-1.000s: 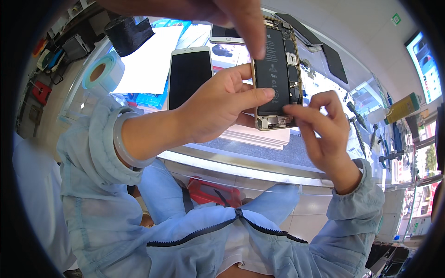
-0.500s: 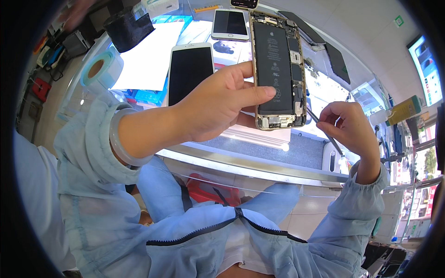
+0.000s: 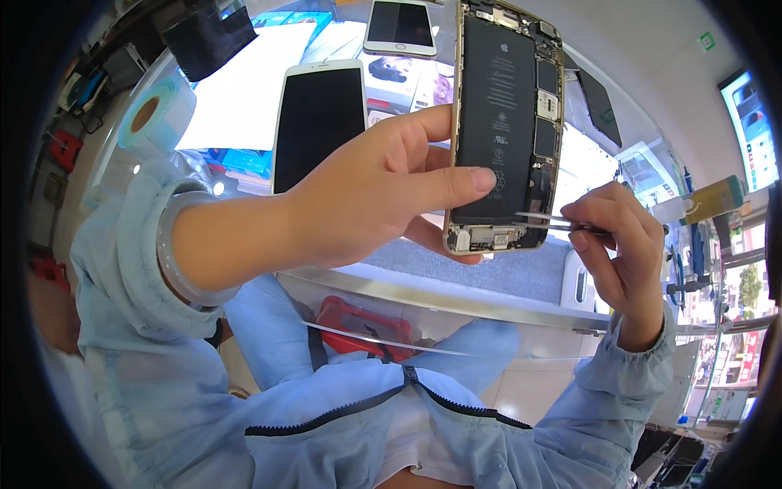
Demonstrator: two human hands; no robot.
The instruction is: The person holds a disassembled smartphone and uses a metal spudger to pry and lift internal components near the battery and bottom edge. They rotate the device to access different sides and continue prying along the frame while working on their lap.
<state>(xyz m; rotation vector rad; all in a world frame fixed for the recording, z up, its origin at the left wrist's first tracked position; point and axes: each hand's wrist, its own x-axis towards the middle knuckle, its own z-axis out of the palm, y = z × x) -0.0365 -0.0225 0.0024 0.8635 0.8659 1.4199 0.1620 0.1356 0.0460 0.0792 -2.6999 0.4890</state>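
Observation:
My left hand (image 3: pixel 407 175) grips an opened smartphone (image 3: pixel 498 122) with its inside facing me, thumb across the black battery (image 3: pixel 489 90). The phone has a gold frame, and its boards and connectors lie bare along the right side and lower end. In my right hand (image 3: pixel 615 236) is a pair of metal tweezers (image 3: pixel 558 222), pinched between thumb and fingers. Their tips point left, over the battery's lower right edge; whether they touch anything there I cannot tell.
A white-framed phone screen (image 3: pixel 319 122) lies left of my left hand, and a smaller white phone (image 3: pixel 399 26) lies behind it. Around them are a tape roll (image 3: pixel 147 114), a black holder (image 3: pixel 210 41) and white paper (image 3: pixel 244 98). A yellow bottle (image 3: pixel 713 200) stands far right.
The opened phone has come nearer and slightly right with my left hand. The tweezers have swung from beside the phone's right edge to over its lower part.

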